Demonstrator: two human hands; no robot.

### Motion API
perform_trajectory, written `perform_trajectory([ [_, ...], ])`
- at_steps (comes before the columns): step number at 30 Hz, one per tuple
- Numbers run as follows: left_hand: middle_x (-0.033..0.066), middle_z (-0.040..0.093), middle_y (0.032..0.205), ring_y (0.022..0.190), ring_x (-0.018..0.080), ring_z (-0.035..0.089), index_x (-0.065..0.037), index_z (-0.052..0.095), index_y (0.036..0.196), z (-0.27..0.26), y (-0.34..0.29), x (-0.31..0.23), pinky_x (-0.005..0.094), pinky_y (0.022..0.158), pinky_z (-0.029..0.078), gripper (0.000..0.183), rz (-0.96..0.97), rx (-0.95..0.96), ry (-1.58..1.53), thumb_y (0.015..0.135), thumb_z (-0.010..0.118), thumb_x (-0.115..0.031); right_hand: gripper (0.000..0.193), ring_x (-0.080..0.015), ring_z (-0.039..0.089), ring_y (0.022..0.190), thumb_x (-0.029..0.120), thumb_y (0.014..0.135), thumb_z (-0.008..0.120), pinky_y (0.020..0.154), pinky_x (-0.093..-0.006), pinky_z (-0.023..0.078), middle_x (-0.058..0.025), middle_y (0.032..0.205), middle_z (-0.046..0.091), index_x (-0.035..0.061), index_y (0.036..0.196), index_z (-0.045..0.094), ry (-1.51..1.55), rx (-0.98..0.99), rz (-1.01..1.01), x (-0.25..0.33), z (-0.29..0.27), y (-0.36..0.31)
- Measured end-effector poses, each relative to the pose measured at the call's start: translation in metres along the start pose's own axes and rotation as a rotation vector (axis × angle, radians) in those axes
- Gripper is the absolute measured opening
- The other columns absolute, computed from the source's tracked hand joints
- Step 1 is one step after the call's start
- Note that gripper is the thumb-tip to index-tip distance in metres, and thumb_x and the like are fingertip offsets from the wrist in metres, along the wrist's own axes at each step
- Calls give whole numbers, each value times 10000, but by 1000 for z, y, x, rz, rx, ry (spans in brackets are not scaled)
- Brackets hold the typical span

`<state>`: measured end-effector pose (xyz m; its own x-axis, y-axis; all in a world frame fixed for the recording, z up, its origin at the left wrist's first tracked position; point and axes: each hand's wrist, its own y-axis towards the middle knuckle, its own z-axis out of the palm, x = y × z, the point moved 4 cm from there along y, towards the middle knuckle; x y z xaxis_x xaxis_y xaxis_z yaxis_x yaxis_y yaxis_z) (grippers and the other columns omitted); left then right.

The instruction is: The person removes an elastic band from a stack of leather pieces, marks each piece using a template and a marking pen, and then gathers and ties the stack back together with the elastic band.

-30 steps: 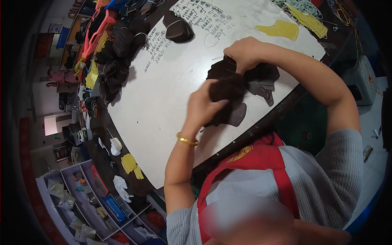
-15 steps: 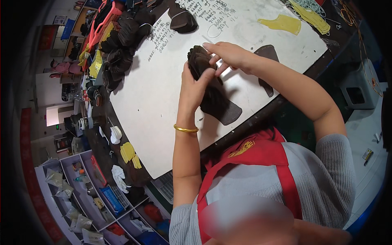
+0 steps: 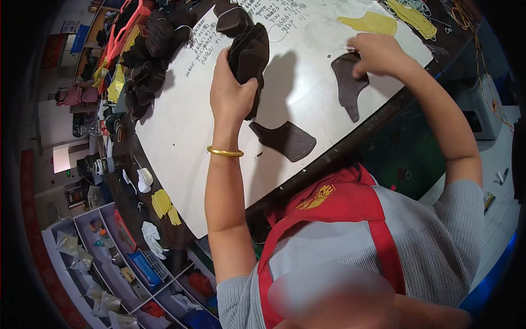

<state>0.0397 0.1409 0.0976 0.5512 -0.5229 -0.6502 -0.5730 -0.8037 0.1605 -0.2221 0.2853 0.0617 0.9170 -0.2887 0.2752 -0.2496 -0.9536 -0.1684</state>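
My left hand (image 3: 233, 93) is wrapped round a thick stack of dark brown shaped pieces (image 3: 252, 57), which look like leather, and holds it upright above the white board. One matching piece (image 3: 287, 141) lies flat below the stack. My right hand (image 3: 381, 55) is over the upper edge of another dark brown piece (image 3: 344, 82) farther right. Its fingers are curled in; what they hold, if anything, is hidden. Just beyond the stack sits a tied bundle of dark pieces (image 3: 233, 23).
Dark bundles (image 3: 148, 79) crowd the left edge of the written-on white board (image 3: 192, 159). A yellow piece (image 3: 372, 23) lies at the far right, near yellow strips and cords (image 3: 411, 16). A compartmented shelf (image 3: 82, 225) stands at lower left, a grey stool (image 3: 482, 109) at right.
My left hand has lifted the stack up and away, uncovering the flat piece beneath it. My right hand has left the stack and moved right to the other dark piece.
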Motion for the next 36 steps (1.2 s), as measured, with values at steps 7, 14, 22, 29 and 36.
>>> perform_trajectory([
  [7,159,592,1306,1171,378,614,-119,387,1492,48,4,-3,480,943,527,783,26,73,281,774,699,-130,389,-290,697,779,388,815,738,706,-406,543,-131,809,720,15,925,736,199,270,-64,18,20,11],
  [14,299,555,1295,1227,456,571,-6,327,1507,62,7,8,463,982,513,974,-25,346,-301,765,835,-380,384,-142,644,555,353,990,583,404,-235,314,-101,821,728,-8,947,709,1303,391,238,79,46,50],
  [22,179,691,1229,1111,295,691,-88,457,1429,43,23,21,370,954,532,781,1,157,29,752,843,-141,519,-279,726,861,507,910,679,703,-386,564,-166,973,730,10,1060,669,637,91,-147,111,39,3],
  [29,160,695,1235,1132,249,671,-49,546,1367,-1,32,37,342,985,518,685,55,32,14,735,810,-63,434,-323,649,1008,207,764,820,787,-453,557,-112,1013,665,62,1132,640,241,133,-337,153,83,-52],
  [36,93,658,1257,1185,196,622,-47,550,1354,-38,-60,64,325,1047,474,682,6,252,-41,718,748,95,225,-278,744,832,242,931,663,748,-342,555,-124,939,758,76,1072,716,327,-329,68,36,3,3],
])
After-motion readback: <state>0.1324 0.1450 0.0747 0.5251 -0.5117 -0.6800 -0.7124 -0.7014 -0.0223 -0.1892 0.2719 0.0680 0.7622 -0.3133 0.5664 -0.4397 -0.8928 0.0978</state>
